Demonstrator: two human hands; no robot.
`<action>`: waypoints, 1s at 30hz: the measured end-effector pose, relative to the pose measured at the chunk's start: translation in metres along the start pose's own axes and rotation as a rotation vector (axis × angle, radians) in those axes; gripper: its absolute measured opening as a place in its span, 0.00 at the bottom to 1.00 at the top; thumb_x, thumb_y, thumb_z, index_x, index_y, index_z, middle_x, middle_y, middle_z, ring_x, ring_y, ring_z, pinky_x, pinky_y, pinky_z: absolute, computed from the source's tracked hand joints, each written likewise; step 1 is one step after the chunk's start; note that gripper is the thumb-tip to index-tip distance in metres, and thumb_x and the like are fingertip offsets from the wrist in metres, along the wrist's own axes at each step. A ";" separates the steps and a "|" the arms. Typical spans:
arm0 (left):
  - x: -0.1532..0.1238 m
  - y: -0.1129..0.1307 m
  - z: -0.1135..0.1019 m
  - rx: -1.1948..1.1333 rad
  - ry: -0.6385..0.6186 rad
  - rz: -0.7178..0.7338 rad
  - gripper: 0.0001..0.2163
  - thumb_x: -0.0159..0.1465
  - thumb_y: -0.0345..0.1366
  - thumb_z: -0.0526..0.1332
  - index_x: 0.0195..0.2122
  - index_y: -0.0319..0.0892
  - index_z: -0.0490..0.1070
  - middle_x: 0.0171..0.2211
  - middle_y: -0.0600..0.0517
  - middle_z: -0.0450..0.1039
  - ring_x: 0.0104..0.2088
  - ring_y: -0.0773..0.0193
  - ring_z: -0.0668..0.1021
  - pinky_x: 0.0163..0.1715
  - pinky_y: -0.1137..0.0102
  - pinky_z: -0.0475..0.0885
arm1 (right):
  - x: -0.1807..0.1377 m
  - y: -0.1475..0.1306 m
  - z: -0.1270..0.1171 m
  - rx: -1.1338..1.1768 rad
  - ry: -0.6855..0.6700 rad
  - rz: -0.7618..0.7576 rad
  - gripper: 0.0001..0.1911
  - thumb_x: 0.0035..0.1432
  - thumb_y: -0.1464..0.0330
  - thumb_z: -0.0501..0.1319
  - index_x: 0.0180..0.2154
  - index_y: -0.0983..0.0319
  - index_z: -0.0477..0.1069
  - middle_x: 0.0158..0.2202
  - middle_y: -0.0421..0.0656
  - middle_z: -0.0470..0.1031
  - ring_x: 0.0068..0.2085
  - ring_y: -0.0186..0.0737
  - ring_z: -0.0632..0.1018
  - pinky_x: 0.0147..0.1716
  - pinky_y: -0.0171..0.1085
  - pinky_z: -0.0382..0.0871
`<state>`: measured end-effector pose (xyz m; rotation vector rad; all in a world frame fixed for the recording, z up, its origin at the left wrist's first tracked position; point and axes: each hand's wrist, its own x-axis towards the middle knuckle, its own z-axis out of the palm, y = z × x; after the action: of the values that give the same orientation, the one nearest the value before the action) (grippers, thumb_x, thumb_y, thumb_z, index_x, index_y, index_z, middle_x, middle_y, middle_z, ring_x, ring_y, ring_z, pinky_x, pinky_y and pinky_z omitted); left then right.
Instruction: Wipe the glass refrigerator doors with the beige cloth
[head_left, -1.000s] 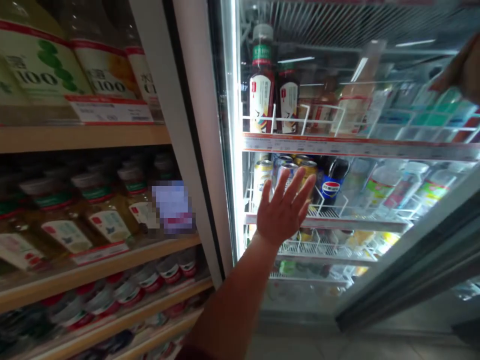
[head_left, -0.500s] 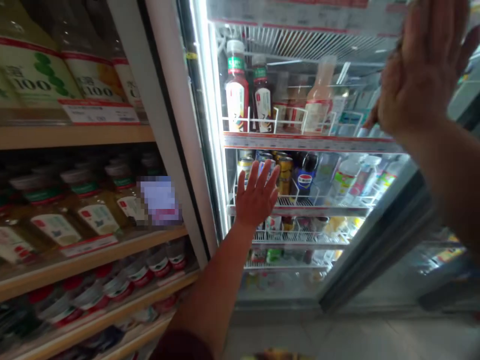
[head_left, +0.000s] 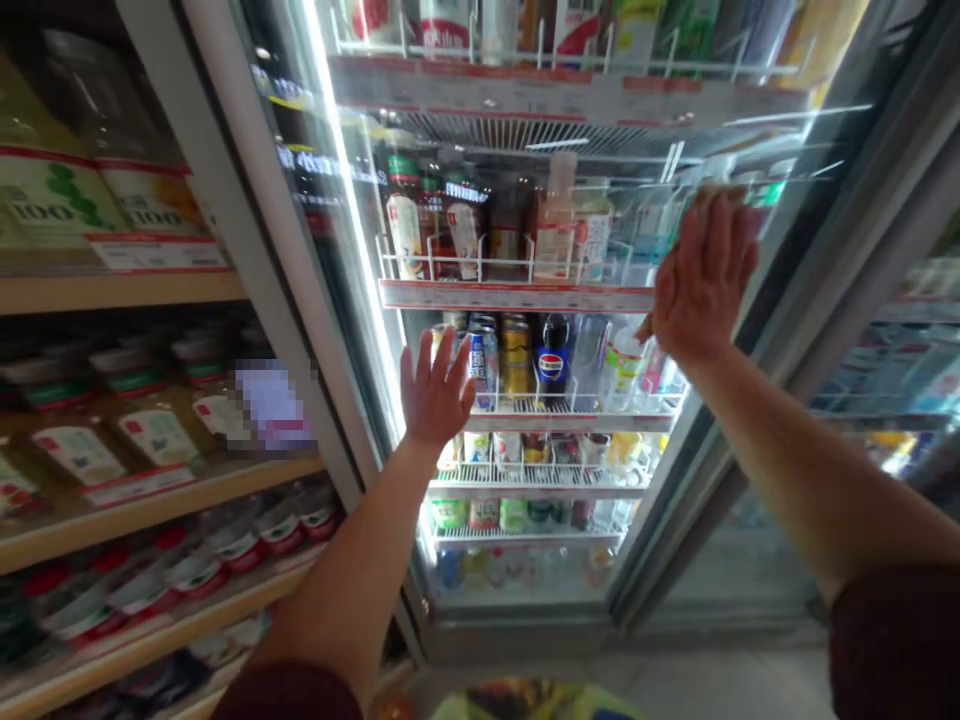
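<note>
Nothing gripped before the glass door [head_left: 525, 300]

The left hand [head_left: 436, 400] has fingers apart, the right hand [head_left: 701, 280] nearer together; neither grip clamps anything. Both face the door, perhaps bracing; contact is unclear. Behind it, the cooler [head_left: 517, 636] contains cans [head_left: 516, 355] and, above them, bottles [head_left: 465, 230] fenced by wire [head_left: 431, 257], probably against falling.

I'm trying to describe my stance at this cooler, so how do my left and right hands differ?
Your left hand is lower in the picture; your right hand is higher. The left hand's fingers fan apart, while the right hand's sit closer together. Both look empty, with fingers pointing upward.
</note>
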<state>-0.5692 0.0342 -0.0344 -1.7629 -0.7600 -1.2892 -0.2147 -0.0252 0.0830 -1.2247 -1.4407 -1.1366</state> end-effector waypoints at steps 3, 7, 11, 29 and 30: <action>-0.003 -0.002 0.002 -0.008 -0.058 -0.064 0.25 0.78 0.44 0.49 0.72 0.42 0.61 0.73 0.45 0.56 0.76 0.51 0.48 0.75 0.50 0.38 | -0.072 -0.033 0.008 0.152 -0.344 -0.361 0.33 0.74 0.68 0.49 0.76 0.56 0.45 0.76 0.47 0.55 0.77 0.51 0.50 0.74 0.61 0.48; -0.006 -0.006 0.005 0.001 -0.061 -0.094 0.26 0.77 0.48 0.49 0.70 0.43 0.64 0.72 0.44 0.59 0.76 0.50 0.51 0.75 0.49 0.39 | -0.092 -0.024 0.008 0.276 -0.477 -0.602 0.32 0.73 0.71 0.49 0.73 0.41 0.51 0.70 0.30 0.66 0.70 0.37 0.68 0.72 0.52 0.59; -0.001 0.003 0.006 0.009 -0.077 -0.184 0.27 0.75 0.50 0.49 0.68 0.40 0.66 0.71 0.40 0.61 0.75 0.48 0.52 0.75 0.47 0.39 | -0.025 0.030 0.001 0.234 -0.193 -0.202 0.31 0.74 0.64 0.53 0.74 0.53 0.52 0.76 0.44 0.55 0.76 0.58 0.55 0.73 0.72 0.38; -0.012 0.244 0.044 -0.342 -0.182 -0.336 0.30 0.80 0.47 0.34 0.77 0.43 0.22 0.78 0.43 0.28 0.76 0.54 0.39 0.75 0.53 0.51 | -0.133 0.000 -0.003 0.706 -0.328 -0.347 0.44 0.71 0.70 0.50 0.76 0.54 0.23 0.78 0.47 0.46 0.76 0.50 0.56 0.72 0.59 0.58; -0.007 0.242 0.048 -0.295 -0.173 -0.352 0.30 0.80 0.46 0.35 0.77 0.43 0.23 0.78 0.43 0.28 0.76 0.53 0.39 0.75 0.51 0.50 | -0.131 0.012 -0.013 0.628 -0.246 -0.307 0.43 0.70 0.71 0.51 0.77 0.50 0.28 0.78 0.44 0.46 0.76 0.51 0.54 0.73 0.62 0.54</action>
<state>-0.3478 -0.0434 -0.1106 -2.0607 -1.0583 -1.5582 -0.1880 -0.0583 -0.0423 -0.7256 -2.0254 -0.6425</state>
